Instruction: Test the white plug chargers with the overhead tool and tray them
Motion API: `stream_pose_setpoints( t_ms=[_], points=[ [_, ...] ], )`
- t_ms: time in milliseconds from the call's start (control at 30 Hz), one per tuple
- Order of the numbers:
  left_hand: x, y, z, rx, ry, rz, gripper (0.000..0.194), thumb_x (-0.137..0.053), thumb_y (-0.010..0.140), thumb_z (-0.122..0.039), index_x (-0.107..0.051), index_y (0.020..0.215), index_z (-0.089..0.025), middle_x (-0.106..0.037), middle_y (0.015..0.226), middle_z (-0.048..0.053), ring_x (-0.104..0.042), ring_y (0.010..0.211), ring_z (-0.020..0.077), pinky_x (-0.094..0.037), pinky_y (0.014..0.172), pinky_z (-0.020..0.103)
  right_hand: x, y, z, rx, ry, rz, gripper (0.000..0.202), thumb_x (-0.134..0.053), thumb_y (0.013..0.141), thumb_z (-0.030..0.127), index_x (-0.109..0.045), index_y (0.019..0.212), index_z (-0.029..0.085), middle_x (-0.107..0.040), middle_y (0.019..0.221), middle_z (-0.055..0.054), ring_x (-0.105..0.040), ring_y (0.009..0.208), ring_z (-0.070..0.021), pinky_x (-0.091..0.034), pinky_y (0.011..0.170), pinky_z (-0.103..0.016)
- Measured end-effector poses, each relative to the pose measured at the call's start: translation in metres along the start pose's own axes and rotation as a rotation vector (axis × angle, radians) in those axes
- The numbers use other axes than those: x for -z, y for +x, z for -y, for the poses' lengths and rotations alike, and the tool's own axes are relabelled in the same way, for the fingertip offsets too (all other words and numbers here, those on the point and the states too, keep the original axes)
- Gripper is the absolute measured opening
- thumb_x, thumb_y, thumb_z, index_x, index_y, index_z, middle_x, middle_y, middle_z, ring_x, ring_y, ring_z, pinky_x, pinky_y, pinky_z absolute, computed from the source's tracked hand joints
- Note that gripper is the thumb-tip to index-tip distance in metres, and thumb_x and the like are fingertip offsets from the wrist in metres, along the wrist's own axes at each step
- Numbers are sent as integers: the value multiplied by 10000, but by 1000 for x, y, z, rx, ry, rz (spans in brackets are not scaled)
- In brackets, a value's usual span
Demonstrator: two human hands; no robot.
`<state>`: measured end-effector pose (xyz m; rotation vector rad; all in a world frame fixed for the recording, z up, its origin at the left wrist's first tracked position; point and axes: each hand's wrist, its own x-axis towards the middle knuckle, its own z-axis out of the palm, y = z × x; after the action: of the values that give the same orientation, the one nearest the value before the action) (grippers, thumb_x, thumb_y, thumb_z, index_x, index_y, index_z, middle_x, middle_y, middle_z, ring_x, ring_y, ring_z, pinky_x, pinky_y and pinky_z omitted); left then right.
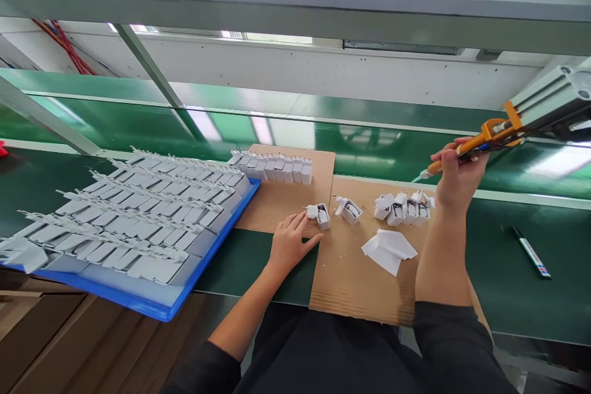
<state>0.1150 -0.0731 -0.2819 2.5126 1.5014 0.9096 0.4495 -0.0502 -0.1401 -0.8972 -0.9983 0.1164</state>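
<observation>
My left hand [290, 239] rests at the edge of the brown cardboard, fingers stretched out and thumb apart. Its fingertips are beside a white plug adapter [319, 215] with an open housing; I cannot tell whether they press on it. My right hand [455, 175] is raised over the right side, closed around an orange glue dispenser [475, 146] with a pale nozzle pointing down left. Another open adapter [349, 210] lies between the hands. Below the nozzle stands a group of open adapters [405, 208], with some dark parts inside. A crumpled white paper [389, 249] lies in front of them.
At the left, a blue-edged tray [170, 308] carries rows of white adapters. Another row of adapters [277, 167] stands on the rear cardboard sheet [323, 163]. A marker pen [530, 251] lies on the green table at right. A grey beam [295, 12] crosses above.
</observation>
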Motion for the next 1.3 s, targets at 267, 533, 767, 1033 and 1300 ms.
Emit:
stream_pose_setpoints(
  t_ms=[267, 533, 767, 1033, 1300],
  points=[
    [-27, 40, -26, 309, -189, 191, 326, -668, 785, -385, -611, 1021, -167, -689, 1002, 103, -590, 1021, 303, -475, 849, 410, -42, -56, 66, 107, 365, 270, 330, -773, 707, 379, -603, 970, 273, -545, 687, 45, -496, 511, -109, -408, 453, -253],
    [15, 35, -47, 180, -537, 184, 355, -631, 795, -369, -573, 1100, -197, -712, 950, 35, -669, 775, 174, -519, 697, 270, -41, -78, 95, 82, 446, 458, 417, -747, 728, 423, -556, 1085, 325, -536, 729, 30, -491, 529, -130, -441, 445, -290],
    [39, 52, -76, -35, -490, 177, 395, -654, 798, -350, -618, 1173, -230, -695, 1115, 52, -653, 982, 215, -516, 846, 312, -40, -85, 94, 81, 485, 504, 431, -694, 785, 378, -490, 1161, 329, -464, 695, 47, -496, 583, -129, -413, 462, -265],
    [47, 56, -87, -118, -472, 179, 391, -610, 833, -312, -601, 1210, -208, -682, 1158, 64, -641, 1003, 207, -505, 870, 305, -38, -85, 97, 49, 404, 510, 422, -705, 781, 321, -490, 1144, 317, -528, 766, 29, -509, 582, -114, -438, 468, -265],
    [49, 57, -91, -97, -466, 172, 401, -631, 810, -352, -616, 1193, -232, -693, 1112, 57, -638, 990, 222, -510, 871, 323, -37, -85, 94, 57, 353, 505, 363, -658, 805, 330, -453, 1104, 304, -521, 748, 37, -484, 542, -107, -397, 425, -255]
  ],
)
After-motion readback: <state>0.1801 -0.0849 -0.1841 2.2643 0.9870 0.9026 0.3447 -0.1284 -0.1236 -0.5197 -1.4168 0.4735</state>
